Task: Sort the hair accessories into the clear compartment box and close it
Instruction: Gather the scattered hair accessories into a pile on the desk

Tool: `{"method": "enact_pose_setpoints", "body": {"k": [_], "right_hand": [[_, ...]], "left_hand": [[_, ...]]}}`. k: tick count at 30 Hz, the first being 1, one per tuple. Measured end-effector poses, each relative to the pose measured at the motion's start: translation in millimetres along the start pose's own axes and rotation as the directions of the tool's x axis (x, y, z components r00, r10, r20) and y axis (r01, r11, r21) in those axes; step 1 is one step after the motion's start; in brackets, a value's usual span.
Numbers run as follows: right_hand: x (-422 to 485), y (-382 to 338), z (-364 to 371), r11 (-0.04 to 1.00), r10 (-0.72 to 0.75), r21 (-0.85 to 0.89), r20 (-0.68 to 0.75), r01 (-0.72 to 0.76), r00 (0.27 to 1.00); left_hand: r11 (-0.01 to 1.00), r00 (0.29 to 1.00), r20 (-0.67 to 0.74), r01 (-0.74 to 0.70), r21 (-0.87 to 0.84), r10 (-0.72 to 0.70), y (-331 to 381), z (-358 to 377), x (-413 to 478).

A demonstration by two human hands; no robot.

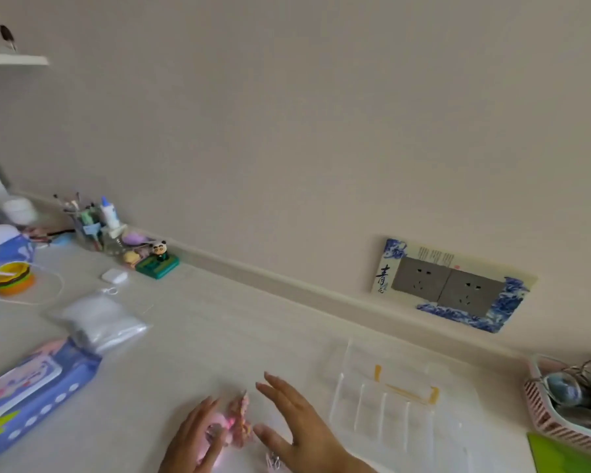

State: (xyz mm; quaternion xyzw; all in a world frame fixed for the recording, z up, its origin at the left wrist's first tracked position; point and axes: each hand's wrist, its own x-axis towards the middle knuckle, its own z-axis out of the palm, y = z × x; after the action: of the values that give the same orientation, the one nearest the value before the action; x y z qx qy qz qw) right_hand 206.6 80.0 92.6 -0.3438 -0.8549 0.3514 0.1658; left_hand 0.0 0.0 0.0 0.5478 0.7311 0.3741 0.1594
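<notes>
A small heap of pink hair accessories (pixel 236 421) lies on the white table near the bottom edge of the view. My left hand (pixel 191 438) rests on the heap's left side with its fingers laid over the pink pieces. My right hand (pixel 294 421) hovers just right of the heap, fingers straight and spread, holding nothing. The clear compartment box (pixel 382 404) lies open to the right of my right hand, its divided cells showing and its lid up at the back; an orange strip lies in it.
A blue wipes pack (pixel 35 390) and a clear plastic bag (pixel 99 319) lie at the left. A pink basket of glasses (pixel 539 407) stands at the right edge, a green sheet (pixel 567 454) below it. Desk clutter lines the back left wall.
</notes>
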Motion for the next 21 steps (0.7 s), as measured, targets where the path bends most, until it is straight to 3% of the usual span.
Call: {"method": "enact_pose_setpoints", "body": {"k": [3,5,7,14,17,21], "right_hand": [[13,14,25,0.997,-0.013,-0.071,0.093,0.020,0.996],[17,26,42,0.989,-0.012,-0.148,0.111,0.028,0.994],[16,35,51,0.977,-0.015,-0.206,0.147,0.045,0.989],[-29,58,59,0.949,-0.069,-0.295,0.153,0.112,0.986],[-60,63,58,0.963,-0.037,-0.262,0.095,0.061,0.995],[-107,57,54,0.981,0.084,-0.176,0.001,-0.082,0.996]], "left_hand": [[0.991,0.992,0.020,-0.126,0.053,0.125,-5,2,8],[0.950,0.960,0.107,-0.275,0.148,0.261,-12,0,14],[0.922,0.919,0.212,-0.363,0.133,0.331,-13,-4,24],[0.901,0.840,0.329,-0.417,-0.120,0.432,-2,13,16],[0.906,0.820,0.388,-0.355,-0.232,0.421,13,25,-4],[0.887,0.794,0.396,-0.391,-0.247,0.461,47,43,-33]]}}
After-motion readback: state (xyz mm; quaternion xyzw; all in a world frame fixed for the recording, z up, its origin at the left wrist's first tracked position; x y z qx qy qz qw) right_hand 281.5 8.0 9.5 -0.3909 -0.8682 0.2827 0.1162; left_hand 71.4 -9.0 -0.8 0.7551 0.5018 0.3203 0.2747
